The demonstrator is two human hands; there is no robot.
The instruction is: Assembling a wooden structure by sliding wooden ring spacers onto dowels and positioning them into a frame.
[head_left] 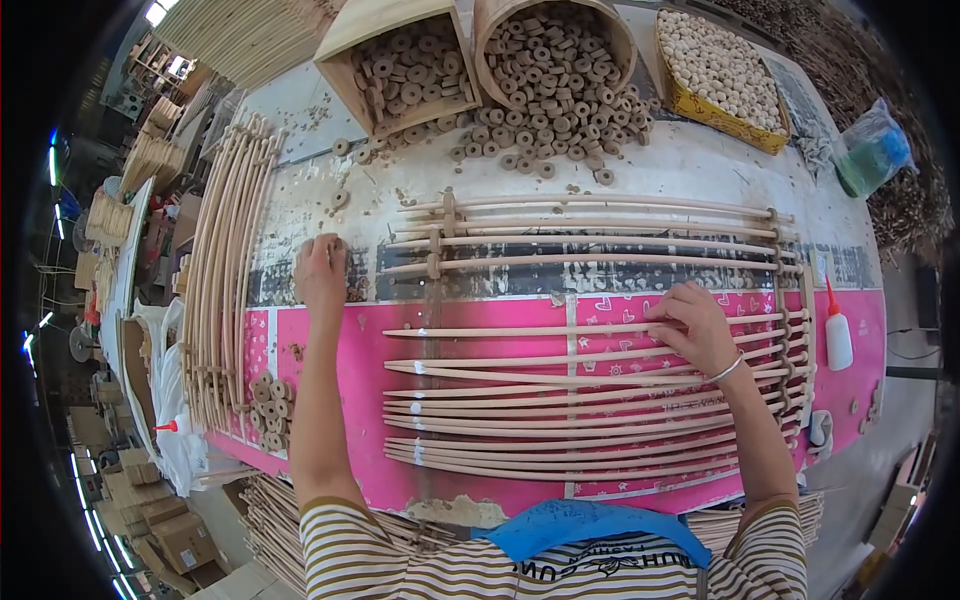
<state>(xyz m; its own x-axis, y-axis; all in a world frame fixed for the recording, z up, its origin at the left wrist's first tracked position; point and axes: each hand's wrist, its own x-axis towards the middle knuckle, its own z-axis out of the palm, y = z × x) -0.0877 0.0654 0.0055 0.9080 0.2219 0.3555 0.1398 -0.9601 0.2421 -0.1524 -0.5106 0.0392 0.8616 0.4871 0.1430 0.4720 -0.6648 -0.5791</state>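
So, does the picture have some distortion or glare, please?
Head view: strong fisheye distortion, the table edges bending, corners black; head view: wooden sticks look curved, perhaps partly from the lens; head view: lamps at far left glare white.

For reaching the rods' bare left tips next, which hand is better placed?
Probably the left hand: it is close to the left tips of the rods, while the right hand is far along them, touching or just over one rod.

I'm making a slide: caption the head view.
Right hand at a row of wooden rods; left hand near loose wooden rings.
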